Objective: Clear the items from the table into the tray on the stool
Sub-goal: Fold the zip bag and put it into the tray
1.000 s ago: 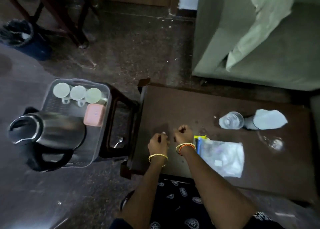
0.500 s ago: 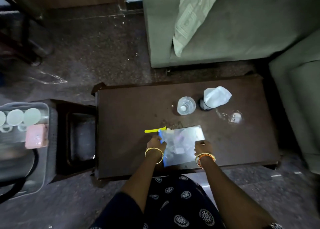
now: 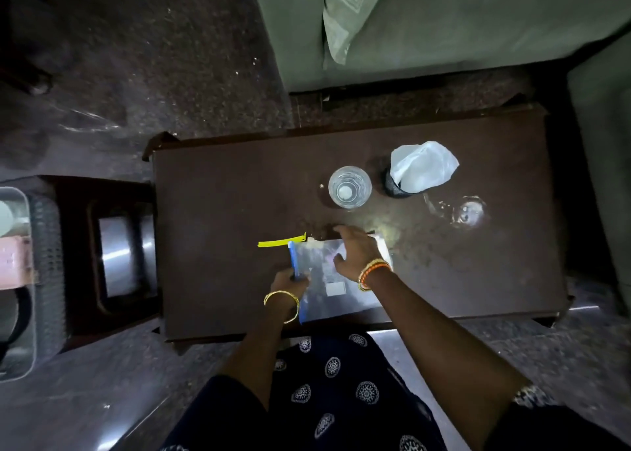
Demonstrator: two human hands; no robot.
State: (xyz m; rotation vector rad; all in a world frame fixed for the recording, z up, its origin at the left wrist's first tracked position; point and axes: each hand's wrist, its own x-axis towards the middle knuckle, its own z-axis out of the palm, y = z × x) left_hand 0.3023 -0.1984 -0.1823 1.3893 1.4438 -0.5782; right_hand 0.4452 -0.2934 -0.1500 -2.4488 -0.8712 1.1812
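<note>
Two bare hands work at the near edge of the dark wooden table, and I read them from the head view looking straight down. My left hand, with a gold bangle at the wrist, is closed around the blue zip edge of a clear plastic pouch that lies flat on the table near the person. My right hand, with orange and gold bangles at the wrist, hovers over the far part of the pouch with fingers spread wide and gripping nothing; I cannot tell whether the palm touches the plastic. A yellow strip lies on the table at the pouch's far left corner, just beside the blue edge. Farther off and to the right stand a clear glass and, just right of it, a dark cup holding a white crumpled tissue; a second, barely visible clear glass object sits near them to the right. To the left of the table stands the dark stool, and at the far left of the view the grey tray is cut off by the frame, with a pink box partly seen inside it. A green sofa fills the far side.
</note>
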